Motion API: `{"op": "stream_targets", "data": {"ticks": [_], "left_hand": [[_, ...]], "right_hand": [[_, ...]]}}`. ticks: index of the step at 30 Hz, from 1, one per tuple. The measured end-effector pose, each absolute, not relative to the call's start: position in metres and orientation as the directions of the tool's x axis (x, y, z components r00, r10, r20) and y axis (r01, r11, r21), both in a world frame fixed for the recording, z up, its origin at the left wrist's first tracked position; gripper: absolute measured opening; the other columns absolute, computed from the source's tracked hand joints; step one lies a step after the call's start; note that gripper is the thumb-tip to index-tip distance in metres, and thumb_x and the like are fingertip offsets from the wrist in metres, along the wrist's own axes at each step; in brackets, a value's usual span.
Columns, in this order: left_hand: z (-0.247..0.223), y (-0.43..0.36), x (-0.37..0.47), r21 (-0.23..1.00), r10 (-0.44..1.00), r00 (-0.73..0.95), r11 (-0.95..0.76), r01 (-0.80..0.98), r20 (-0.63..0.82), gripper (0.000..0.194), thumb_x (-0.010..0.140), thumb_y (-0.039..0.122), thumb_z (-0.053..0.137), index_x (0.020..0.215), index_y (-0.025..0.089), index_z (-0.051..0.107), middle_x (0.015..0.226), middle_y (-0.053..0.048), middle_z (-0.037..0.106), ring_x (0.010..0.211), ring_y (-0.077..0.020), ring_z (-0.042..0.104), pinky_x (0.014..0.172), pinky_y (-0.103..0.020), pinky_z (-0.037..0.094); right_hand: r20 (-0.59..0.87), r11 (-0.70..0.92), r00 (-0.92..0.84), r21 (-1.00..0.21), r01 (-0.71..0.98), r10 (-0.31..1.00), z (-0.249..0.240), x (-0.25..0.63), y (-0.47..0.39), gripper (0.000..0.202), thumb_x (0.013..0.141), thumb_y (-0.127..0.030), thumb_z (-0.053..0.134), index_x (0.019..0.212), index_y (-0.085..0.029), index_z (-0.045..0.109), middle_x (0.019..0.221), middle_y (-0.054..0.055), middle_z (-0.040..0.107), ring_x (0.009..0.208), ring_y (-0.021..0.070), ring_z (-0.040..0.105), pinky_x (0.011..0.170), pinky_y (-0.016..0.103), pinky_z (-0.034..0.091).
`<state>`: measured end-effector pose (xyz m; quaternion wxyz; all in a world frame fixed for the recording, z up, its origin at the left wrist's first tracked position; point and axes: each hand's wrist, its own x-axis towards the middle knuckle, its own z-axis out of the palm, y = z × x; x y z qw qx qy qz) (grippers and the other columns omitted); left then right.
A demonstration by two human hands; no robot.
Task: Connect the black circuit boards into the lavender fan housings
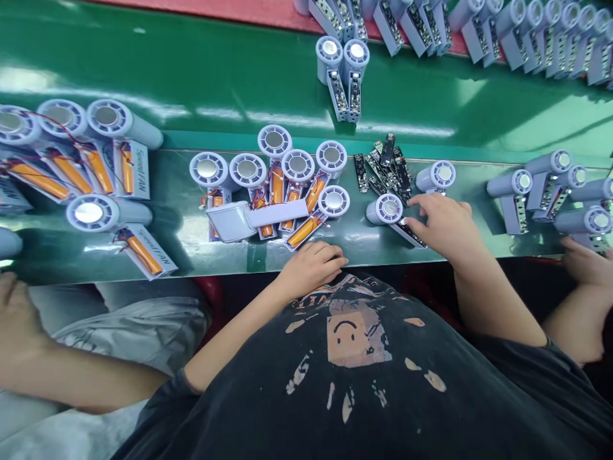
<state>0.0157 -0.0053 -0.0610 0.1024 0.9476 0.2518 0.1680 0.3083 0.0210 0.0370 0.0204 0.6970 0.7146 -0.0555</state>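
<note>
My right hand (447, 230) hovers over a lavender handheld fan (389, 209) lying on the green table. Its thumb tip is at the upper end of the fan's opened handle, where a black circuit board (410, 235) shows. Thumb and index finger are apart, and I see nothing between them. Just behind this hand is another handheld fan (441, 176), its handle partly covered. My left hand (313, 269) rests on the table's front edge, fingers loosely bent and empty. Near it stand several fans with orange battery cells (306, 231) in their handles, and a pale plastic handle cover (232, 222) lies across them.
Loose circuit boards (383, 169) are heaped behind the worked fan. Wired fans (110, 121) crowd the left; others (517, 185) stand right. Two fans (342, 70) sit on the green ledge, with more along the red shelf (230, 16). Other people's hands (587, 262) flank me.
</note>
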Motion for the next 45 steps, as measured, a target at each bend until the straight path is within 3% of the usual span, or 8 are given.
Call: {"op": "stream_targets", "data": {"ticks": [8, 13, 18, 22, 28, 31, 34, 45], "left_hand": [[-0.06, -0.005, 0.016, 0.286, 0.499, 0.824, -0.858, 0.427, 0.266, 0.016, 0.1, 0.026, 0.053, 0.11, 0.02, 0.064, 0.109, -0.004, 0.069, 0.096, -0.0197, 0.057, 0.079, -0.032, 0.041], [-0.061, -0.005, 0.016, 0.286, 0.506, 0.817, -0.855, 0.433, 0.277, 0.015, 0.1, 0.026, 0.054, 0.11, 0.02, 0.064, 0.108, -0.004, 0.07, 0.095, -0.0195, 0.057, 0.079, -0.032, 0.041], [-0.062, -0.006, 0.015, 0.29, 0.509, 0.814, -0.853, 0.434, 0.28, 0.015, 0.099, 0.026, 0.056, 0.109, 0.02, 0.064, 0.108, -0.003, 0.069, 0.095, -0.0191, 0.057, 0.079, -0.031, 0.04], [-0.064, -0.006, 0.015, 0.298, 0.519, 0.806, -0.847, 0.44, 0.286, 0.015, 0.099, 0.028, 0.057, 0.108, 0.02, 0.065, 0.108, -0.003, 0.069, 0.094, -0.0192, 0.057, 0.079, -0.032, 0.041], [-0.066, -0.005, 0.015, 0.337, 0.521, 0.803, -0.841, 0.424, 0.29, 0.018, 0.101, 0.027, 0.052, 0.108, 0.02, 0.067, 0.106, -0.004, 0.069, 0.095, -0.0191, 0.059, 0.08, -0.032, 0.043], [-0.066, -0.005, 0.015, 0.335, 0.513, 0.802, -0.846, 0.414, 0.306, 0.017, 0.1, 0.026, 0.053, 0.108, 0.019, 0.067, 0.105, -0.006, 0.069, 0.091, -0.019, 0.06, 0.078, -0.032, 0.043], [-0.069, -0.005, 0.015, 0.334, 0.506, 0.798, -0.852, 0.403, 0.328, 0.017, 0.099, 0.025, 0.054, 0.108, 0.019, 0.067, 0.102, -0.006, 0.07, 0.089, -0.0189, 0.062, 0.078, -0.032, 0.045], [-0.095, -0.002, 0.006, 0.28, 0.49, 0.767, -0.87, 0.406, 0.413, 0.034, 0.103, 0.03, 0.04, 0.103, 0.024, 0.073, 0.094, -0.007, 0.072, 0.085, -0.019, 0.066, 0.075, -0.03, 0.052]], "right_hand": [[-0.032, 0.12, -0.127, -0.17, 0.978, 0.991, 0.034, 0.309, -0.016, 0.032, 0.093, -0.025, 0.049, 0.114, -0.023, 0.073, 0.091, 0.008, 0.065, 0.089, 0.0242, 0.061, 0.073, 0.036, 0.04], [0.096, 0.036, -0.004, -0.333, 0.942, 0.995, 0.029, 0.326, -0.023, 0.038, 0.09, -0.032, 0.056, 0.125, -0.022, 0.066, 0.101, 0.01, 0.064, 0.093, 0.0249, 0.062, 0.084, 0.041, 0.051], [-0.077, 0.034, -0.051, -0.209, 0.977, 0.996, 0.005, 0.318, -0.016, 0.047, 0.087, -0.037, 0.062, 0.13, -0.018, 0.06, 0.117, 0.014, 0.065, 0.107, 0.0311, 0.061, 0.092, 0.047, 0.047], [-0.178, -0.003, -0.013, -0.085, 0.996, 0.984, -0.005, 0.307, -0.008, 0.021, 0.084, -0.034, 0.059, 0.098, -0.019, 0.064, 0.096, 0.011, 0.067, 0.095, 0.0291, 0.061, 0.081, 0.041, 0.045], [-0.236, -0.213, 0.11, -0.472, 0.855, 0.965, 0.001, 0.314, -0.008, 0.024, 0.075, -0.035, 0.06, 0.094, -0.022, 0.053, 0.083, 0.003, 0.063, 0.069, 0.0198, 0.059, 0.066, 0.034, 0.045], [-0.304, -0.368, 0.208, -0.742, 0.56, 0.93, 0.0, 0.315, -0.01, 0.046, 0.075, -0.051, 0.063, 0.109, -0.024, 0.05, 0.076, -0.002, 0.061, 0.057, 0.0166, 0.055, 0.059, 0.033, 0.045], [-0.186, -0.243, 0.275, -0.951, 0.19, 0.943, -0.005, 0.316, -0.005, 0.061, 0.077, -0.068, 0.054, 0.12, -0.026, 0.043, 0.084, 0.0, 0.06, 0.06, 0.0158, 0.056, 0.059, 0.034, 0.048], [0.13, 0.177, 0.489, -0.983, -0.051, 0.862, -0.003, 0.338, 0.017, 0.058, 0.079, -0.054, 0.057, 0.127, -0.033, 0.031, 0.092, -0.001, 0.052, 0.064, 0.0138, 0.05, 0.056, 0.032, 0.044]]}}
